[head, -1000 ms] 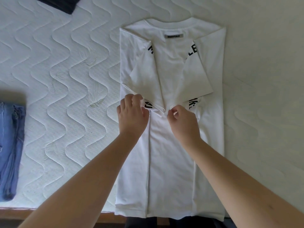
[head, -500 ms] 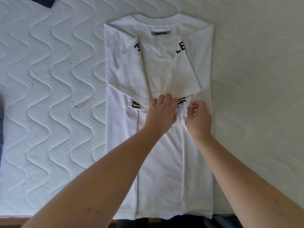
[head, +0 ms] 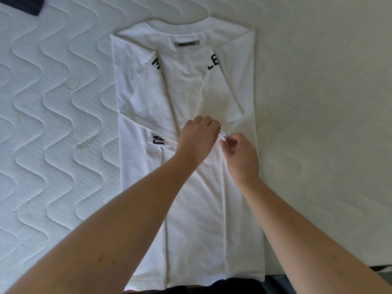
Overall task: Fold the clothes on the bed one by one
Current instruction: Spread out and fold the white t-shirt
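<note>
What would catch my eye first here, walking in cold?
A white T-shirt lies face down mid-frame on a quilted mattress, its sides and both sleeves folded inward. At its middle the left hand rests on the cloth while the right hand pinches a fold beside the right sleeve. A dark garment peeks in at the top left corner.
</note>
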A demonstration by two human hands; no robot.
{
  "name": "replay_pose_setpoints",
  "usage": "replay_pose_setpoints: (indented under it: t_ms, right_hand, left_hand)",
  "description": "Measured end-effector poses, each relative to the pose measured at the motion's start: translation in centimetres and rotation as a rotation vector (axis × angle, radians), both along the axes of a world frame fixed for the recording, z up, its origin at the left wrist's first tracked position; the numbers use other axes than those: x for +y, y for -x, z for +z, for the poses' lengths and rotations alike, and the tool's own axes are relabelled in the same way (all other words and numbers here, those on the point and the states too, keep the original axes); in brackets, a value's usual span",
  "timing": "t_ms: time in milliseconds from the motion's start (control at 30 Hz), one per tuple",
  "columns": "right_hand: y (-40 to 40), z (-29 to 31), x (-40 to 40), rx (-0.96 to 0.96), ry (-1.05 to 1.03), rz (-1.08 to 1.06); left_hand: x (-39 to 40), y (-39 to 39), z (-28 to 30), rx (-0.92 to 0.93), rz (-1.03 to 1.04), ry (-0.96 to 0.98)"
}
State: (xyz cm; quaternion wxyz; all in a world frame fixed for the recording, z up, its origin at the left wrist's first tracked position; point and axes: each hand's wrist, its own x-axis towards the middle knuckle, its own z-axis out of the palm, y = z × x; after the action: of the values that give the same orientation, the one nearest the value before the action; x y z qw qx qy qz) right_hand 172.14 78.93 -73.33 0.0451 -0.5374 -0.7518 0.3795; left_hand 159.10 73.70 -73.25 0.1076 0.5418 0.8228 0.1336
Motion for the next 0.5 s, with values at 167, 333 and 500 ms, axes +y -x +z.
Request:
replay_pose_setpoints:
  t_ms: [167, 333, 500]
  right_hand:
    - [0.0, 0.1, -0.1, -0.135, -0.065, 0.125]
    - [-0.1, 0.4, 0.9, -0.051, 0.072, 0.112]
    - [-0.4, 1.5, 2.5, 0.037, 0.195, -0.108]
  left_hand:
    - [-0.2, -0.7, 0.2, 0.006, 0.051, -0.094]
    - [0.3, -1.5, 0.5, -0.044, 0.055, -0.02]
    - [0.2, -1.5, 0.3, -0.118, 0.067, 0.095]
